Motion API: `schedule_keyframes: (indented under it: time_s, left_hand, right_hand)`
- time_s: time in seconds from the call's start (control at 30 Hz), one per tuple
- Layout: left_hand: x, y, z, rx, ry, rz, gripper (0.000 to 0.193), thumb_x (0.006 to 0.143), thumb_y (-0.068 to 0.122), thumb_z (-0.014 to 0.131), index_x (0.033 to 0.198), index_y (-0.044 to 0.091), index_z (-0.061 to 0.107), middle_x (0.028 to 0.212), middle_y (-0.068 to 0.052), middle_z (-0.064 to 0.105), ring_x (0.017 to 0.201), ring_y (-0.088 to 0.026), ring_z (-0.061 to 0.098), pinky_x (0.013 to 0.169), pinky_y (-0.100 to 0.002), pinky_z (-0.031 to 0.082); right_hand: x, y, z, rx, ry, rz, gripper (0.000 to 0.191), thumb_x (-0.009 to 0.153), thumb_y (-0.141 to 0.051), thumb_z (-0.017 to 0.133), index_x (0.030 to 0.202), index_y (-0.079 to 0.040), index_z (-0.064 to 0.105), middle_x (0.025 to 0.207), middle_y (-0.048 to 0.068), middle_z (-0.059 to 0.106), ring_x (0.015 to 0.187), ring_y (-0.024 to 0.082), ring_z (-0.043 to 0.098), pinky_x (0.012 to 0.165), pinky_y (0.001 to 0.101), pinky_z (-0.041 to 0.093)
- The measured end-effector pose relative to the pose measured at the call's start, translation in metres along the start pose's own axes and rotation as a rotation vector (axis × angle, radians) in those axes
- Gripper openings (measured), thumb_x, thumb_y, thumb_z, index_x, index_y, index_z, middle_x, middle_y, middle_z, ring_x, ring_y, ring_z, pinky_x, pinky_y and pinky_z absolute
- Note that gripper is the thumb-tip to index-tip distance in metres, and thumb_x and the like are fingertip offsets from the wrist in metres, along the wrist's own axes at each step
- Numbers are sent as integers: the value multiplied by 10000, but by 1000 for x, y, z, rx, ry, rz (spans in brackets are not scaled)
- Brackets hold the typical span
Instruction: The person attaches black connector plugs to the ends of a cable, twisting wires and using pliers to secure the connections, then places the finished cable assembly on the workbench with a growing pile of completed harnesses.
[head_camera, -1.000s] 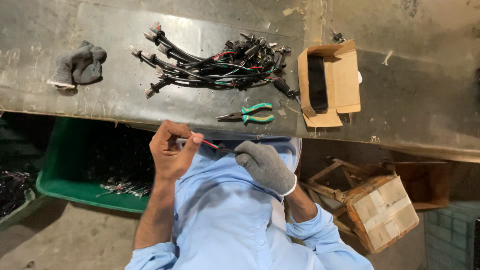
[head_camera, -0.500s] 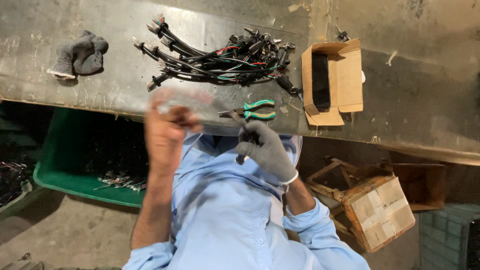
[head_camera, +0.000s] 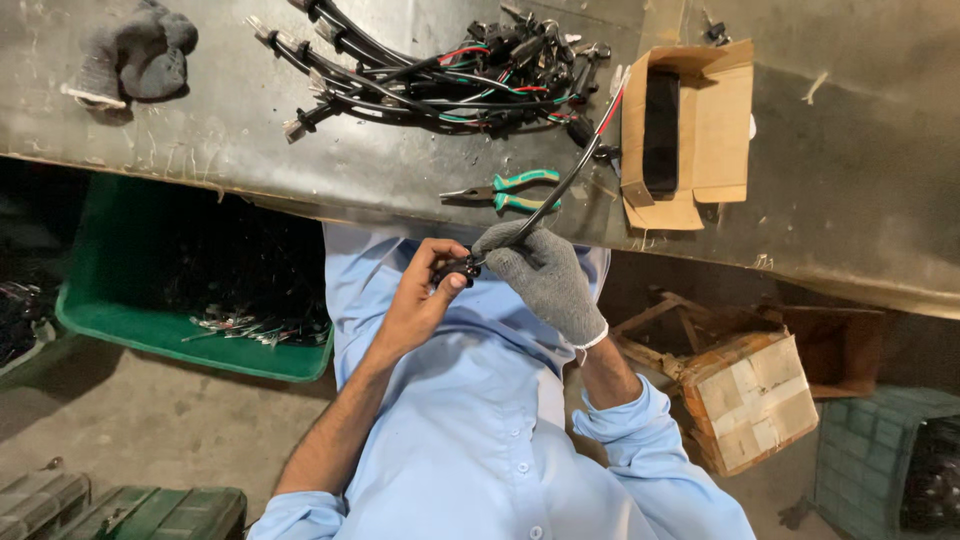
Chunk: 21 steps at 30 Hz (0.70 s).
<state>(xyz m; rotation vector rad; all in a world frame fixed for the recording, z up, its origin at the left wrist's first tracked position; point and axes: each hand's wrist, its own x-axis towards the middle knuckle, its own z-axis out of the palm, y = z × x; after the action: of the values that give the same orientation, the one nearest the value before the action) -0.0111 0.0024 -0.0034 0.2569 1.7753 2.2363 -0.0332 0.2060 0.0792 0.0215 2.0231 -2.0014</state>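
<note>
Your bare left hand (head_camera: 425, 290) and gloved right hand (head_camera: 535, 270) have come together, both now clamped on a black cable (head_camera: 560, 185). A second ago you held a thin red-tipped piece; the pliers (head_camera: 510, 190) stay on the tabletop (head_camera: 250, 150).

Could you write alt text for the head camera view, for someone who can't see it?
A person in a light blue shirt holds a black cable with both hands, bare left hand at its connector, grey-gloved right hand gripping the cable. On the workbench lie a wire harness pile, green-handled pliers and an open cardboard box.
</note>
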Motion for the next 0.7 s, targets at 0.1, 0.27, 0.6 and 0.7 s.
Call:
schedule_keyframes:
  time_s: [0.1,0.27,0.6,0.7]
  left_hand:
    - [-1,-1,1,-5,9,29,341,1047,218,642,1307,36,516,1149,-16,579,1038,-94,555,958,-257,459]
    - [-2,-2,5,-70,23,27,374,1034,236,682,1307,36,521,1165,-25,573,1058,-102,539,966,-262,443]
    - [-5,-10,-4,-158,-82,15,420,1031,356,686,1269,57,513,1190,-20,563,1082,-97,516,970,-265,425]
    - [-7,-14,-5,-177,-77,-7,406,1032,338,686,1263,58,504,1176,-19,559,1065,-95,510,950,-267,423]
  right_hand:
    - [-5,-1,3,-160,63,-61,227,929,-76,744,1150,-35,710,1079,28,750,981,98,696,877,277,586]
    - [-9,-6,4,-395,100,-248,332,748,-58,885,1054,-37,760,1101,59,693,964,152,682,803,287,563]
    - [-15,-9,18,-365,65,-353,322,757,-102,918,1031,-79,749,1078,46,681,965,170,679,824,307,579]
    - [-14,-6,20,-425,54,-386,290,763,-98,915,1001,-73,751,1043,46,692,951,182,673,817,303,571]
